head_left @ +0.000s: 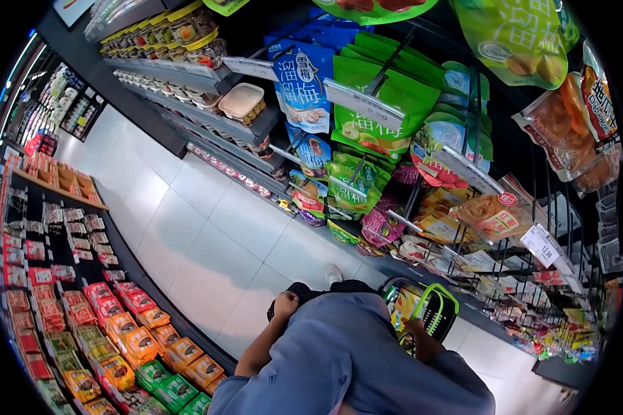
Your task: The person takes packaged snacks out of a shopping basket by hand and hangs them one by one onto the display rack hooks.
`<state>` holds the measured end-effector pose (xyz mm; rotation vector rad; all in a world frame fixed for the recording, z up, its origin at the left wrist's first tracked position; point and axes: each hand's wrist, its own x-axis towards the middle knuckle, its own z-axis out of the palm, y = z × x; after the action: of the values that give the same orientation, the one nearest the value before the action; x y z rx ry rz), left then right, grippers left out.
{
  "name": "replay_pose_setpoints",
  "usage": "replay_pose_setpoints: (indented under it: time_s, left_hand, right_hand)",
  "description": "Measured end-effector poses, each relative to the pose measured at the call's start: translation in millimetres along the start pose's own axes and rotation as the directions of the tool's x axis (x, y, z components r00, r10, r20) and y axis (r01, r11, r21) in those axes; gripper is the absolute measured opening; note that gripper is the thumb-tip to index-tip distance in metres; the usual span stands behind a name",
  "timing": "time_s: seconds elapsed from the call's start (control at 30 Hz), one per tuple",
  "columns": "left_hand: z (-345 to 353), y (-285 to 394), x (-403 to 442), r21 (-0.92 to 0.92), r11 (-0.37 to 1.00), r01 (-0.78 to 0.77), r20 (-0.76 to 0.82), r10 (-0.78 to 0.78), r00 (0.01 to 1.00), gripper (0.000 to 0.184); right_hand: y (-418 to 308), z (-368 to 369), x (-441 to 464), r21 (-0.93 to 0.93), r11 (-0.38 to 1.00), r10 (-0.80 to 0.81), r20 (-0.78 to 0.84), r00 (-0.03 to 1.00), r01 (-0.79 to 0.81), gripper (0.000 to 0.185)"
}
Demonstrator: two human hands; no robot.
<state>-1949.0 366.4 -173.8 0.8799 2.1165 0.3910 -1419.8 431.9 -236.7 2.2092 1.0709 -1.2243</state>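
Observation:
My left hand [286,303] is closed in a loose fist in front of my dark trousers, and nothing shows in it. Down at my right side, my right hand [413,330] is closed on the green handle of a black shopping basket [449,319]. Part of the handle and of the fingers is hidden by the arm and shirt. Inside the basket lie yellow and white packets [404,304], too small to name exactly.
Hanging snack bags, among them green bags [374,104] and a blue bag [301,86], fill the rack ahead and to the right. Tubs [242,100] stand on shelves [256,128] beyond. Packet bins [138,339] line the left. Pale floor tiles [204,200] run between.

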Motion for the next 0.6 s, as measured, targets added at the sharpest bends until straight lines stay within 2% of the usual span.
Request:
replay_pose_setpoints:
  time_s: [0.03, 0.07, 0.1, 0.17, 0.23, 0.3, 0.37, 0.5, 0.6]
  left_hand:
    - [-9.5, 1.4, 5.3, 0.007, 1.0, -0.011, 0.015, 0.011, 1.0, 0.023]
    - [-18.4, 1.9, 10.0, 0.028, 0.999, -0.019, 0.019, 0.018, 1.0, 0.024]
    - [-27.3, 1.2, 14.0, 0.05, 0.998, -0.025, 0.025, 0.024, 0.999, 0.024]
    - [-42.5, -19.0, 31.5, -0.037, 0.999, -0.001, 0.074, 0.004, 0.997, 0.026]
    - [-58.0, -44.5, 50.0, -0.057, 0.998, -0.017, 0.114, 0.024, 0.993, 0.026]
    - [-84.2, -60.7, 58.0, -0.011, 1.0, -0.022, 0.18, 0.023, 0.983, 0.027]
    - [-114.0, -80.7, 66.3, 0.03, 1.0, -0.001, 0.192, -0.005, 0.981, 0.027]
    - [-169.8, -147.5, 88.8, -0.054, 0.997, -0.06, 0.174, 0.069, 0.982, 0.024]
    - [-209.8, -201.8, 94.3, 0.027, 0.999, 0.032, 0.196, -0.036, 0.98, 0.026]
  right_hand:
    - [-22.6, -7.6, -28.2, -0.255, 0.957, -0.165, -0.093, 0.982, 0.136, 0.037]
    - [-32.3, -4.1, -31.3, -0.03, 0.999, -0.027, -0.062, 0.998, 0.025, 0.048]
    - [-38.4, 5.5, -32.8, 0.192, 0.976, 0.103, -0.001, 0.995, -0.101, 0.06]
    - [-39.4, 29.2, -9.5, 0.108, 0.993, 0.05, -0.059, 0.997, -0.044, 0.062]
    - [-80.5, 19.6, -60.6, 0.126, 0.99, 0.076, -0.061, 0.995, -0.068, 0.062]
    - [-114.5, 17.7, -102.1, 0.045, 0.999, 0.007, -0.19, 0.982, 0.002, 0.057]
    - [-124.8, 31.3, -101.9, 0.076, 0.997, 0.004, -0.202, 0.979, 0.012, 0.053]
    - [-176.7, 49.8, -129.9, 0.057, 0.998, -0.016, -0.31, 0.951, 0.035, 0.045]
    - [-212.3, 63.6, -152.8, 0.02, 0.998, -0.043, -0.301, 0.953, 0.051, 0.044]
